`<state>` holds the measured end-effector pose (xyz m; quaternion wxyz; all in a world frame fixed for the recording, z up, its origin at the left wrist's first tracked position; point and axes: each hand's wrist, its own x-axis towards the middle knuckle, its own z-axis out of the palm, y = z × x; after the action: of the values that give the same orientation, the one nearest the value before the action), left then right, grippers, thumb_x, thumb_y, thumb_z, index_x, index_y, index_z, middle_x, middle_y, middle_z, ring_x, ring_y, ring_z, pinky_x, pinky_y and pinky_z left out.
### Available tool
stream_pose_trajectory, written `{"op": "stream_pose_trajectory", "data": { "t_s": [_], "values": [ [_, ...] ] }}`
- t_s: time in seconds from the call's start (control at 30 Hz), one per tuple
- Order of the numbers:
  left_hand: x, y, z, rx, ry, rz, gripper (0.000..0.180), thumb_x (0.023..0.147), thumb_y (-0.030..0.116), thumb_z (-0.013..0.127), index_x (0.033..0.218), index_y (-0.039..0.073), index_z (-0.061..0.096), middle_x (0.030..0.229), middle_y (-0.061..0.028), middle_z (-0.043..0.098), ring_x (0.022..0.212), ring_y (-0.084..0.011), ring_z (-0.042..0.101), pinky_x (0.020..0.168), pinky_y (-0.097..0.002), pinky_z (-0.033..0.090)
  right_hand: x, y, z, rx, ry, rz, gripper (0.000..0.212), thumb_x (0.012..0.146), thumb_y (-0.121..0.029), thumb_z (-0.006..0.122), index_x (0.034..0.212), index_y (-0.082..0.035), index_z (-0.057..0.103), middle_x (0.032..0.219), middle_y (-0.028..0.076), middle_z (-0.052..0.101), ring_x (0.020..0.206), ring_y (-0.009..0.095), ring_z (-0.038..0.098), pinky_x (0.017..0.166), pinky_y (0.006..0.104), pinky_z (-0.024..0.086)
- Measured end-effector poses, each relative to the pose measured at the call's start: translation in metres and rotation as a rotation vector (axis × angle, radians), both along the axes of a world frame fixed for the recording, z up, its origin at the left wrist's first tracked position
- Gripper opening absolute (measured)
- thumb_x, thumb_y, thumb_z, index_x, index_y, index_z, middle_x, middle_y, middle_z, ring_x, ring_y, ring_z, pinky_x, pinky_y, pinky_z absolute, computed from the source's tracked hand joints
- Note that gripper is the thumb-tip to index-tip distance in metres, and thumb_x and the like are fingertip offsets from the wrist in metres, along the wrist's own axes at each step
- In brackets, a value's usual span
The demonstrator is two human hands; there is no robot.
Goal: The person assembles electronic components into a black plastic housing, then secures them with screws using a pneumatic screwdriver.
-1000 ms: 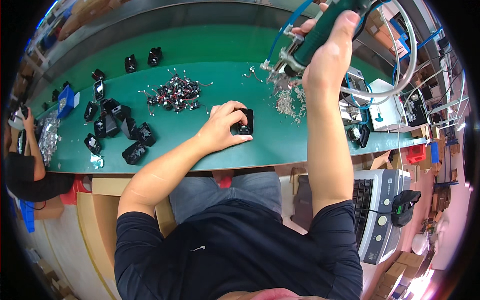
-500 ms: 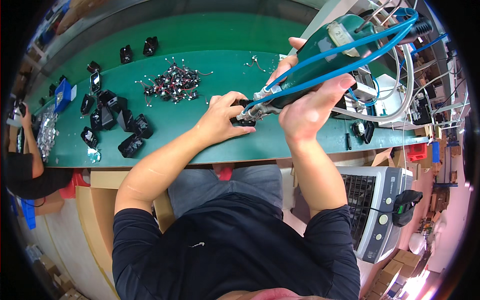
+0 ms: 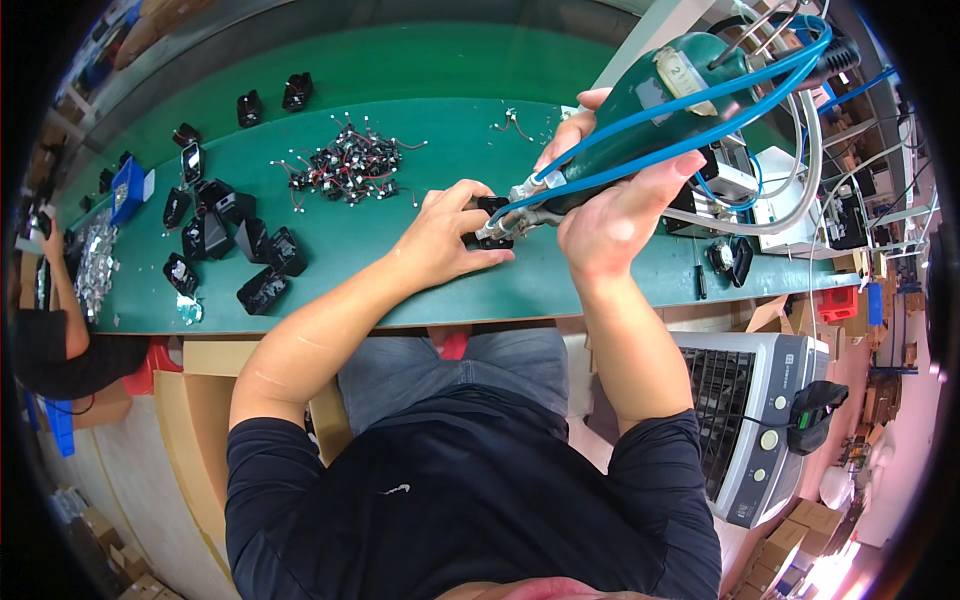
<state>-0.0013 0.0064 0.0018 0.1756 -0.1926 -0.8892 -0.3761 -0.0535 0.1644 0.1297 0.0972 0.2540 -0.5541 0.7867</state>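
My right hand (image 3: 612,230) is wrapped round a thick green-bodied power screwdriver (image 3: 625,120), its thumb standing off to the side. Two blue air hoses (image 3: 690,125) run along the tool down to metal fittings near its tip. The tool slants down to the left, and its tip meets a small black part (image 3: 497,240) on the green table. My left hand (image 3: 440,235) grips that part from the left, between thumb and fingers. The hand and the fittings hide most of the part, so its exact shape cannot be made out.
A heap of small wired connectors (image 3: 350,165) lies beyond my left hand. Several black plastic housings (image 3: 235,210) stand to the left, near a blue bin (image 3: 127,190). At the right are a thin screwdriver (image 3: 701,282) and machinery (image 3: 790,195). A co-worker's arm (image 3: 65,290) shows far left.
The screwdriver's upper end has shifted slightly left and down. Both hands keep their hold in nearly the same place.
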Motion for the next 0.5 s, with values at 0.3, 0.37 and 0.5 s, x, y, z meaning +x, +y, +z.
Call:
{"op": "stream_pose_trajectory", "data": {
  "t_s": [0.3, 0.37, 0.5],
  "values": [
    [-0.002, 0.000, -0.006, -0.048, 0.032, -0.020, 0.050, 0.070, 0.036, 0.093, 0.105, 0.009, 0.071, 0.124, -0.0102, 0.062, 0.110, -0.0300, 0.059, 0.094, -0.0415, 0.043, -0.007, 0.004, 0.003, -0.029, 0.044, 0.090, 0.096, 0.096, -0.085, 0.028, 0.121, 0.003, 0.059, 0.077, 0.007, 0.061, 0.065, 0.015, 0.060, 0.060, 0.0277, 0.049],
    [0.000, -0.002, -0.006, -0.074, 0.067, -0.011, 0.066, 0.066, 0.034, 0.096, 0.119, 0.010, 0.066, 0.126, -0.0109, 0.062, 0.110, -0.0311, 0.058, 0.093, -0.0419, 0.044, -0.009, -0.001, 0.029, 0.015, 0.055, -0.075, 0.111, 0.088, -0.094, 0.015, 0.119, 0.004, 0.056, 0.066, 0.008, 0.058, 0.056, 0.017, 0.057, 0.052, 0.0282, 0.047],
    [0.003, 0.001, 0.000, 0.038, -0.091, 0.057, 0.081, 0.061, 0.035, 0.099, 0.127, 0.009, 0.059, 0.121, -0.0122, 0.063, 0.109, -0.0344, 0.059, 0.091, -0.0432, 0.043, -0.009, -0.001, 0.059, 0.070, 0.137, -0.133, 0.110, 0.090, -0.092, 0.016, 0.120, 0.006, 0.057, 0.065, 0.008, 0.057, 0.054, 0.017, 0.056, 0.052, 0.0275, 0.046]
  ]
}}
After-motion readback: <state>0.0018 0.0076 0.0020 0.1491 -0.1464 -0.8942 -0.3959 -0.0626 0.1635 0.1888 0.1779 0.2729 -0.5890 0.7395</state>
